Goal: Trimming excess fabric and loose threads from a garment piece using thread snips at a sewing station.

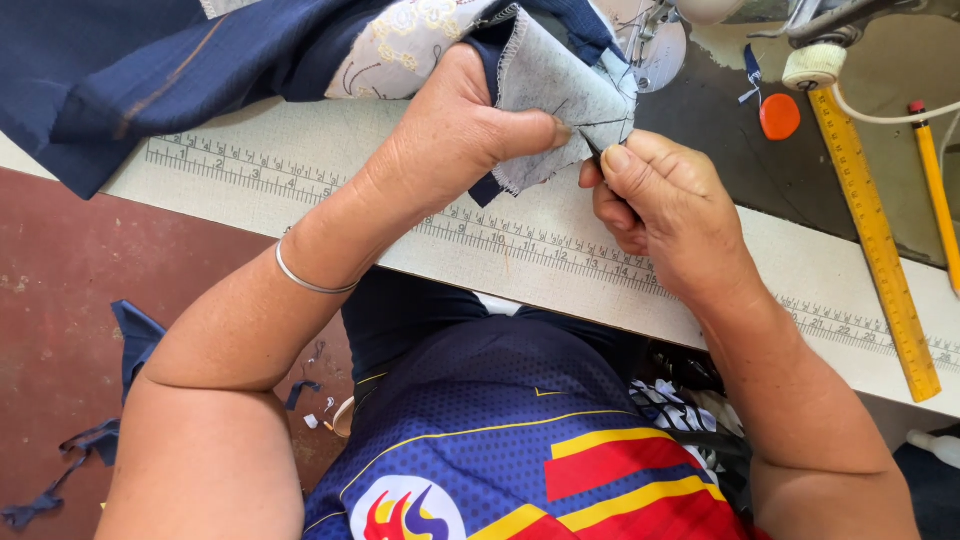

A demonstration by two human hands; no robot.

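My left hand grips a folded piece of navy fabric with a pale grey underside, thumb pressed on the grey flap. My right hand pinches a small dark pointed tool, its tip touching the marked seam line on the grey side. Both hands meet above the front edge of the sewing table. The rest of the navy garment spreads over the table's far left. A thin metal bangle circles my left wrist.
A printed ruler strip runs along the table's front edge. A yellow ruler, a yellow pencil, an orange chalk disc and the sewing machine lie at the right and back. Navy scraps litter the red floor.
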